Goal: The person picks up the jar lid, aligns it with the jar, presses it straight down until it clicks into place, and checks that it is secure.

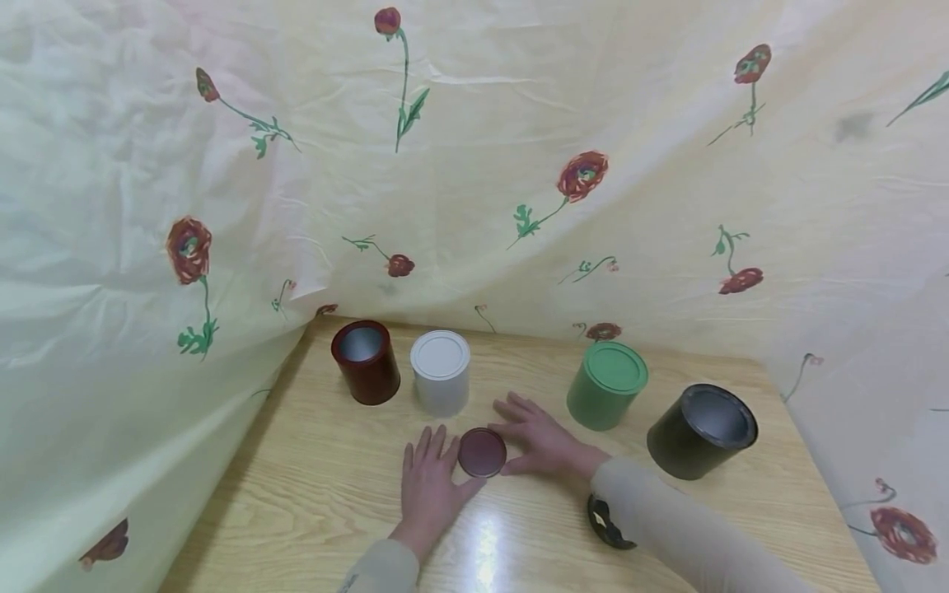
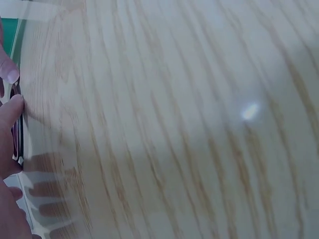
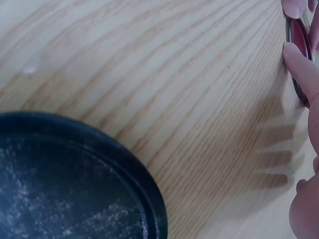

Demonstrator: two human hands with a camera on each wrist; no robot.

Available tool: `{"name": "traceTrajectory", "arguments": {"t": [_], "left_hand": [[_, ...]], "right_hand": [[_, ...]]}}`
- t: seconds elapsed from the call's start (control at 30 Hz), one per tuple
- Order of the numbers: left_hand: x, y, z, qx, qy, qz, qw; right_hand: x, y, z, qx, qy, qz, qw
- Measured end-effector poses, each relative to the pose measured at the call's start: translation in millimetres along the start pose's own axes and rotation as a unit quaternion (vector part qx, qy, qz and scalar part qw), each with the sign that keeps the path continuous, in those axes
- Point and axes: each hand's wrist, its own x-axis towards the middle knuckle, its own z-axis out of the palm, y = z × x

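Wooden table point(image 1: 296, 486): red can point(image 1: 373, 376), white can point(image 1: 443, 391), green can point(image 1: 602, 402), black can point(image 1: 676, 442), maroon lid point(image 1: 482, 453), black lid point(image 3: 65, 184)

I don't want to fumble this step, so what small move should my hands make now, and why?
I'd probably lift the dark red lid a little off the table, toward the dark red can: the left hand and right hand are both at the lid's rim, and that similarly coloured can stands open.

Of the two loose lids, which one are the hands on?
The dark red lid: the left hand and right hand touch it from either side. The black lid lies apart, near the right sleeve, with neither hand on it.
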Motion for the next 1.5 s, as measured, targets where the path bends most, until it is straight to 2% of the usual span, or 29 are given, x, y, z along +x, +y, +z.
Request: {"name": "traceTrajectory", "arguments": {"t": [0.33, 0.6, 0.77, 0.97, 1.1, 1.27, 1.4, 1.5], "left_hand": [[4.5, -2.9, -1.9, -0.044, 0.03, 0.027, 0.9982], [5.4, -5.9, -7.5, -0.047, 0.042, 0.049, 0.9968], [8.1, -4.8, -20.1, -0.036, 0.043, 0.054, 0.997], [10.1, -2.7, -33.0, -0.044, 0.038, 0.05, 0.9971], [11.0, -0.8, -38.5, -0.043, 0.056, 0.062, 0.9956], [14.4, 0.3, -47.7, -0.035, 0.094, 0.095, 0.9904], [19.3, 1.7, -59.0, -0.022, 0.118, 0.116, 0.9859], [23.7, 3.4, -69.6, -0.017, 0.125, 0.128, 0.9837]], "right_hand": [[-3, -5, 1, 0.063, 0.019, 0.007, 0.998], [-5, -9, 0, 0.073, 0.021, 0.026, 0.997], [-4, -13, -7, 0.074, 0.028, 0.034, 0.996], [-2, -22, -17, 0.071, 0.044, 0.031, 0.996], [-4, -26, -24, 0.068, 0.058, 0.027, 0.996], [-7, -29, -32, 0.066, 0.088, 0.001, 0.994], [-7, -31, -40, 0.062, 0.105, -0.01, 0.992], [-7, -34, -47, 0.062, 0.12, -0.018, 0.991]]}}
